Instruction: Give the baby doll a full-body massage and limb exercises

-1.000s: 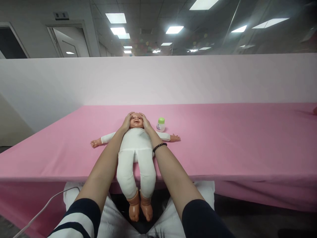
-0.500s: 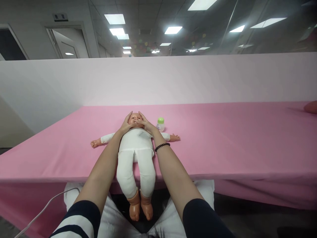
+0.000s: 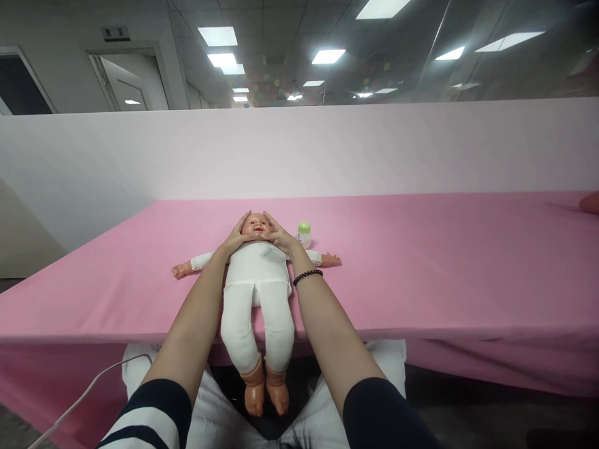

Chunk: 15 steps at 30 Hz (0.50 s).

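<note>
A baby doll (image 3: 257,268) with a white cloth body lies on its back, its arms spread and its feet past the table's front edge. My left hand (image 3: 236,237) cups the left side of its head, and my right hand (image 3: 279,236) cups the right side. Both thumbs rest on the doll's chin, below its mouth, while the other fingers reach up along the sides of the head. Just right of my right hand stands a small clear bottle (image 3: 304,236) with a green lid.
The table (image 3: 444,268) has a pink cloth hanging over its front. A low white partition (image 3: 327,149) stands behind it. Part of a brown object (image 3: 589,202) shows at the far right edge. A thin cable (image 3: 88,390) runs at the lower left.
My thumbs have moved from over the doll's mouth down to its chin, so the mouth now shows. Both hands still hold the head.
</note>
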### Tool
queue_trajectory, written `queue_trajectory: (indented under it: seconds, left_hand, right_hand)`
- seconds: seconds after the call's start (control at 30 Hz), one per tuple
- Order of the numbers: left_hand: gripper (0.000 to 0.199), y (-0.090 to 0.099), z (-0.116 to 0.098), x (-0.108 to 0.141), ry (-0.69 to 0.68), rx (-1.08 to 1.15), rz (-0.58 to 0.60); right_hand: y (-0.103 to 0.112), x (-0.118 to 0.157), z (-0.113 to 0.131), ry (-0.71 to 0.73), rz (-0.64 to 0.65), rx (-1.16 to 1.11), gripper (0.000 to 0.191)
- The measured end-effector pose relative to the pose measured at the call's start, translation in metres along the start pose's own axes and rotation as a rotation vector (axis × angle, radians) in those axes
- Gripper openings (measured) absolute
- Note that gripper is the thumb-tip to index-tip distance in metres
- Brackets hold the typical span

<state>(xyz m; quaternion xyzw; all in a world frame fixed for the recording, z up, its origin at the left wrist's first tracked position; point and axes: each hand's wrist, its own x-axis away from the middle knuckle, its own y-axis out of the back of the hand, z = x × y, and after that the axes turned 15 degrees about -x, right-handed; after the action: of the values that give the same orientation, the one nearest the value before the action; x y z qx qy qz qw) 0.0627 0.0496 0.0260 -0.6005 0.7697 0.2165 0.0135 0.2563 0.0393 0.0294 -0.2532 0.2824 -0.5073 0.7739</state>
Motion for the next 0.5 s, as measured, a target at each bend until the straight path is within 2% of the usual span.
queue_trajectory:
  seconds: [0.27, 0.37, 0.5]
  left_hand:
    - [0.097, 0.001, 0.024, -0.015, -0.039, 0.215, 0.031]
    - [0.093, -0.002, 0.021, -0.014, -0.037, 0.284, 0.044]
    - [0.103, -0.002, 0.009, -0.005, -0.021, 0.158, 0.022]
  right_hand:
    - [-0.002, -0.006, 0.000, 0.017, -0.018, -0.030, 0.064]
    - [-0.002, -0.006, 0.000, 0.016, -0.018, -0.027, 0.066]
    - [-0.002, -0.004, -0.002, 0.009, -0.009, -0.009, 0.073]
